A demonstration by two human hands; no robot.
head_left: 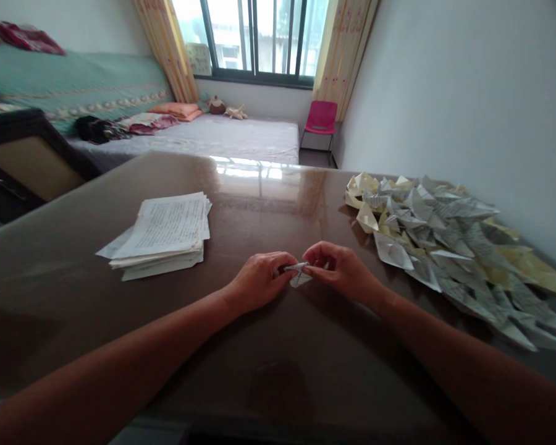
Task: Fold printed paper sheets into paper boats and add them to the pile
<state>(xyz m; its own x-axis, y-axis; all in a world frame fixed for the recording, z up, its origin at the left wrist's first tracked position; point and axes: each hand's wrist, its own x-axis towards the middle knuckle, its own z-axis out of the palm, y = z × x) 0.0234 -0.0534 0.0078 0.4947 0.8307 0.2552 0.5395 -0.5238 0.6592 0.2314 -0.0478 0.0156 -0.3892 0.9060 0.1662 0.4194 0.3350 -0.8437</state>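
Observation:
A small folded piece of paper [301, 278] is held between my two hands just above the brown table [241, 358]. My left hand [262, 278] pinches its left side, fingers closed. On the other side my right hand [336, 269] grips it between thumb and fingers. Much of the paper is hidden by the fingers, so its full shape cannot be made out. To the right lies a big heap of folded paper boats [426, 216], some white with print, some yellowish. A stack of printed sheets [167, 225] rests on the left part of the table.
Beyond the table's far edge stands a bed [259, 136] with pillows and clothes on it. A pink chair [321, 117] is by the window. A dark wooden cabinet [28, 161] stands at the left, and a white wall [467, 93] runs along the right.

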